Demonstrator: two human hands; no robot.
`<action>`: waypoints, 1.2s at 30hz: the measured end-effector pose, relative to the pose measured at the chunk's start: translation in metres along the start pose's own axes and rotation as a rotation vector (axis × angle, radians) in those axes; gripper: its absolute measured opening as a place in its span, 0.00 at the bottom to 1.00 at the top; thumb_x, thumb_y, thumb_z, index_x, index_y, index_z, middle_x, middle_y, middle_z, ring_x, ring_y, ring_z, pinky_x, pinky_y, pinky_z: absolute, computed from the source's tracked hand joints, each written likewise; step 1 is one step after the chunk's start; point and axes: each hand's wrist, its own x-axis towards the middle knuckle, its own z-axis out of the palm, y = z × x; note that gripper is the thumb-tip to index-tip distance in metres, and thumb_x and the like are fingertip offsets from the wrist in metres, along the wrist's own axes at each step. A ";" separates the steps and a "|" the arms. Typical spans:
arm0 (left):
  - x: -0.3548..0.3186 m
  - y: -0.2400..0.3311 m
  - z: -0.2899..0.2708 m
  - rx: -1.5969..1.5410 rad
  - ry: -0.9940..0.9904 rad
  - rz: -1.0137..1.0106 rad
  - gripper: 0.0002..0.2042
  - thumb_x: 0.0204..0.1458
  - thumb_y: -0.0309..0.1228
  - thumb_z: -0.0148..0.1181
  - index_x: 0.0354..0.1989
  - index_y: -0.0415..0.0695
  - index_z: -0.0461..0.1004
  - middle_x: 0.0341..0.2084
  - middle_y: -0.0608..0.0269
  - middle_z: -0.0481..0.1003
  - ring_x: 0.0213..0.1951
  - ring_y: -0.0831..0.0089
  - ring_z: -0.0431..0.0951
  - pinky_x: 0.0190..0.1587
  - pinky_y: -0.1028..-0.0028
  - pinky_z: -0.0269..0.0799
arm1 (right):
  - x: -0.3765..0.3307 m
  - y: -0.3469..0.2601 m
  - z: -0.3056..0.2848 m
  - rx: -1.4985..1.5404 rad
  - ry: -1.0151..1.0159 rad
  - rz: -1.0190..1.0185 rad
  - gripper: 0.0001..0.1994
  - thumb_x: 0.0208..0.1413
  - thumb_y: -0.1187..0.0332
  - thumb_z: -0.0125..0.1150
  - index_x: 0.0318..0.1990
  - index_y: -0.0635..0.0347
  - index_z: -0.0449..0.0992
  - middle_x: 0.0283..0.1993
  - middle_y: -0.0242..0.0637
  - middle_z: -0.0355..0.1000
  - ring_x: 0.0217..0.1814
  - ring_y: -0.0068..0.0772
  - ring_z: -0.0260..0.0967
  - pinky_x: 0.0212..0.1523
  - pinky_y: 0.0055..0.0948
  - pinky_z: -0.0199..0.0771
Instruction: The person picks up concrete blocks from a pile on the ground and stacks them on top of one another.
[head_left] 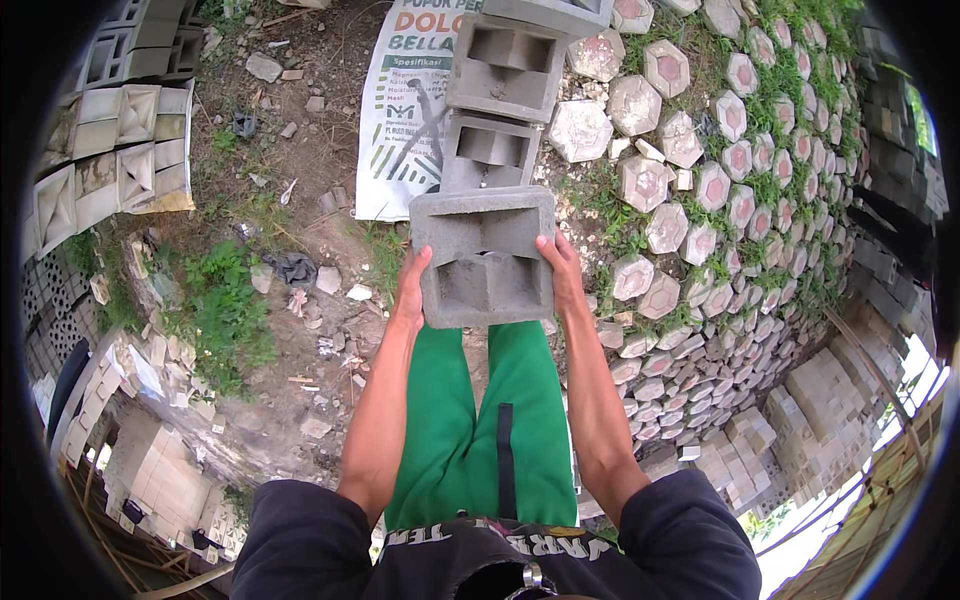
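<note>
Clasping a grey concrete block [487, 270] between both hands [411, 286] [566, 273], left on its left edge, right on its right edge

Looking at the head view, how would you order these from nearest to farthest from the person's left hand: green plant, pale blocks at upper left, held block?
1. Held block: touching the left hand, on its right.
2. Green plant: on the ground, leftward.
3. Pale blocks: farther left and ahead.

My bare left arm [378, 405] and my bare right arm [598, 405] reach out in front of me, with my left hand [411, 284] and right hand [566, 272] apart, both holding on from the sides, thumbs [544, 244] on top.
</note>
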 end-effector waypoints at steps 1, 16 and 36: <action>-0.012 -0.003 -0.002 -0.017 -0.004 -0.019 0.38 0.52 0.55 0.57 0.63 0.39 0.59 0.57 0.53 0.67 0.57 0.60 0.69 0.60 0.60 0.63 | -0.012 0.000 0.000 0.009 -0.001 0.019 0.35 0.53 0.60 0.64 0.66 0.65 0.59 0.60 0.44 0.66 0.60 0.34 0.64 0.61 0.31 0.62; -0.240 0.077 0.078 -0.251 -0.120 0.235 0.38 0.52 0.54 0.58 0.64 0.38 0.59 0.57 0.52 0.68 0.57 0.62 0.69 0.61 0.63 0.63 | -0.174 -0.140 0.052 -0.158 -0.338 -0.171 0.35 0.54 0.61 0.61 0.67 0.66 0.57 0.66 0.44 0.61 0.67 0.35 0.58 0.66 0.30 0.54; -0.431 0.019 -0.004 -0.629 0.148 0.651 0.36 0.50 0.58 0.56 0.59 0.40 0.66 0.50 0.53 0.74 0.50 0.61 0.76 0.56 0.63 0.68 | -0.282 -0.111 0.196 -0.533 -0.874 -0.214 0.33 0.58 0.56 0.53 0.67 0.63 0.57 0.65 0.40 0.62 0.65 0.35 0.59 0.64 0.32 0.55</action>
